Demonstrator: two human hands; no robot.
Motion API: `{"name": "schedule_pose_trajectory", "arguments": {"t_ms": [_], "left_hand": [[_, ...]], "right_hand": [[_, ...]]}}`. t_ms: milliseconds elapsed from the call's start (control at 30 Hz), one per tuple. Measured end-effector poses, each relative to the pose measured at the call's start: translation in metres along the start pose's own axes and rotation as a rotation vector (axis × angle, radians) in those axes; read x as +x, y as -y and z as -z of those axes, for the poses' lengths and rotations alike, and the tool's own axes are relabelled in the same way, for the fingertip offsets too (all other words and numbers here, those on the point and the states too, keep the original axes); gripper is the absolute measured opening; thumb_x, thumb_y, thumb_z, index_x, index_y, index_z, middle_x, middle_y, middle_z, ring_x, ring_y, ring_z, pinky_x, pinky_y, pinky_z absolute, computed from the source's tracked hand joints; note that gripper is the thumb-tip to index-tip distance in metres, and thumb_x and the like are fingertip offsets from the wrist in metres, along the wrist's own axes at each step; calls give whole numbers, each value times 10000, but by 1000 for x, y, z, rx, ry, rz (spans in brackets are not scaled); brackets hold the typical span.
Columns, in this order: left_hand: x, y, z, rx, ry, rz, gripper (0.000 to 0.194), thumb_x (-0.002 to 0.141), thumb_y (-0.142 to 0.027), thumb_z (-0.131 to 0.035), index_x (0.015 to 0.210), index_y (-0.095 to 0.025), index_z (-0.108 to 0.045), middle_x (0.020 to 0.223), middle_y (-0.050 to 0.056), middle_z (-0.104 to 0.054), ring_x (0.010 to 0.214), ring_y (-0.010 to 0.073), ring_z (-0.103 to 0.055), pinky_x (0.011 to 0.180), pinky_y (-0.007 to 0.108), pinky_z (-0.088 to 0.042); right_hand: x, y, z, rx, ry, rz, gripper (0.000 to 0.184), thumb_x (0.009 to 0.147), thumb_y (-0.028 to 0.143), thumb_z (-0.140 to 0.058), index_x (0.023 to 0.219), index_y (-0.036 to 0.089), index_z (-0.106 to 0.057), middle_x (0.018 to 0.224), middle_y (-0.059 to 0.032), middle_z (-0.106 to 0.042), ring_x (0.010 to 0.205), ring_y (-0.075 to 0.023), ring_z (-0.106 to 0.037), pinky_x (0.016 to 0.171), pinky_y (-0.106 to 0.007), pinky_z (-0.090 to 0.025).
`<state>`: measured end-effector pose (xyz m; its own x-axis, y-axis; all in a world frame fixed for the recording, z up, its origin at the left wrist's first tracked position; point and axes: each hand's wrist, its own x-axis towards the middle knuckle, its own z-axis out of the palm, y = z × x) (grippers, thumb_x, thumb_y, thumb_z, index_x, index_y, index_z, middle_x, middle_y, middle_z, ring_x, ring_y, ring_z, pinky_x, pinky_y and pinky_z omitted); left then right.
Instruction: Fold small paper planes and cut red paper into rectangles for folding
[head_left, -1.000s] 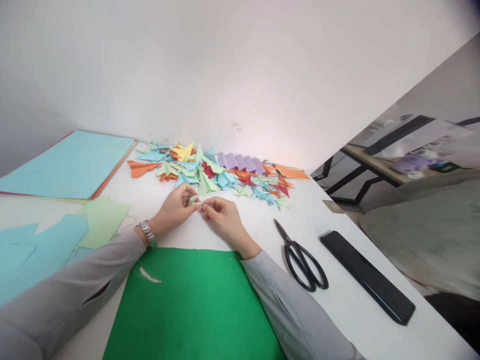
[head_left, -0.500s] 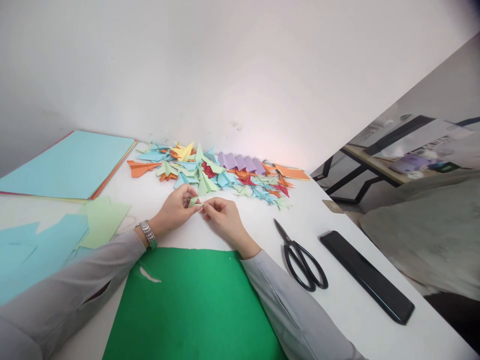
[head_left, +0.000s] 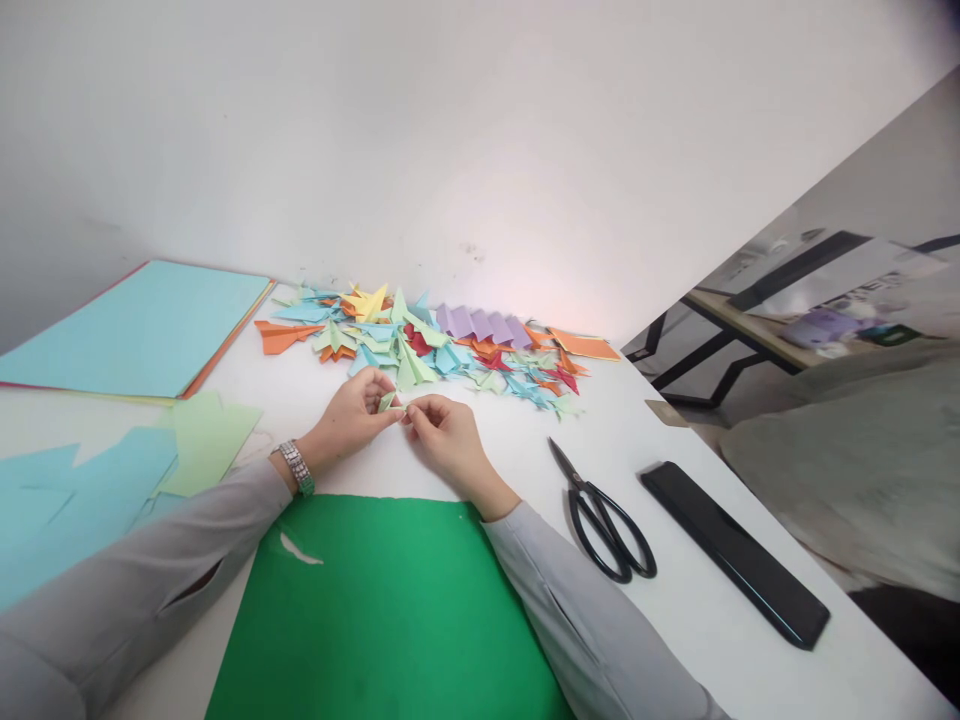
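A small folded piece of light green paper point(head_left: 387, 402) is pinched between my two hands above the white table. My left hand point(head_left: 358, 410), with a metal watch point(head_left: 297, 467) at its wrist, grips the paper with thumb and fingers. Thumb and forefinger of my right hand point(head_left: 450, 437) close on the paper's right end. The fingers cover much of the fold. Just beyond my hands lies a heap of small folded paper planes point(head_left: 414, 365) in several colours, with a pleated purple paper point(head_left: 484, 326) among them.
A green sheet point(head_left: 390, 610) lies under my forearms. Black-handled scissors point(head_left: 604, 525) and a long black case point(head_left: 735, 550) rest on the right. Stacked coloured sheets point(head_left: 150, 330) and blue offcuts point(head_left: 112, 490) are on the left. A white wall stands behind the table.
Hardly anything differs. Both hands keep their pinch on the light green paper, with only a very slight shift of the fingers.
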<state>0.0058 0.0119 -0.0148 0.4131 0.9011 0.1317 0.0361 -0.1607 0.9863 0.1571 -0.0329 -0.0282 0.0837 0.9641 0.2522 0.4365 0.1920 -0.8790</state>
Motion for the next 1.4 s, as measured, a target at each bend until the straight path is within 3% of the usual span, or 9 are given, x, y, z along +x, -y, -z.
{"name": "schedule_pose_trajectory", "arguments": {"t_ms": [367, 633, 900, 1000, 1133, 1233, 1400], "left_hand": [[-2, -5, -1, -6, -21, 82, 418, 569, -298, -814, 809, -195, -487, 780, 24, -718, 691, 161, -667, 624, 280, -509], [-1, -8, 2, -39, -105, 118, 453, 543, -248, -837, 843, -188, -503, 788, 28, -735, 642, 160, -670, 616, 296, -531], [-2, -11, 2, -98, -113, 120, 521, 502, -242, -861, 905, -160, -541, 776, 18, -714, 585, 116, -612, 604, 267, -488], [-1, -10, 3, -119, -117, 118, 510, 508, -230, -855, 908, -152, -548, 769, 15, -704, 568, 104, -591, 587, 258, -467], [1, -7, 4, -211, -104, 116, 490, 513, -214, -842, 891, -151, -538, 762, 4, -693, 571, 101, -584, 603, 265, -460], [1, -7, 3, -242, -93, 122, 488, 506, -197, -839, 888, -148, -538, 746, -7, -683, 571, 96, -576, 604, 261, -458], [0, -9, 2, -201, -65, 110, 465, 534, -199, -821, 902, -152, -540, 757, -1, -682, 581, 98, -580, 589, 251, -457]], "right_hand": [[-6, 3, 0, -446, -119, 218, 194, 811, 187, -505, 696, 190, -661, 640, -47, -677, 563, -164, -584, 556, -271, -410], [-8, 1, 0, -452, -58, 357, 284, 876, 194, -445, 943, 155, -719, 839, -108, -742, 669, -196, -650, 632, -292, -463], [-10, 2, -1, -455, -23, 410, 323, 920, 205, -404, 943, 173, -725, 796, -85, -747, 694, -179, -659, 643, -269, -466], [-10, 1, -3, -344, -73, 356, 297, 900, 229, -438, 953, 175, -725, 812, -89, -748, 692, -182, -663, 651, -281, -482], [-4, -1, -3, 29, -121, 89, 246, 844, 281, -503, 935, 174, -705, 794, -71, -737, 564, -157, -631, 585, -290, -495], [1, -1, -1, 298, -55, -112, 219, 806, 345, -557, 846, 172, -685, 734, -46, -714, 501, -133, -600, 509, -263, -461], [4, 2, 2, 424, 80, -174, 237, 767, 399, -623, 697, 175, -659, 667, -19, -684, 503, -101, -563, 526, -238, -435]]}}
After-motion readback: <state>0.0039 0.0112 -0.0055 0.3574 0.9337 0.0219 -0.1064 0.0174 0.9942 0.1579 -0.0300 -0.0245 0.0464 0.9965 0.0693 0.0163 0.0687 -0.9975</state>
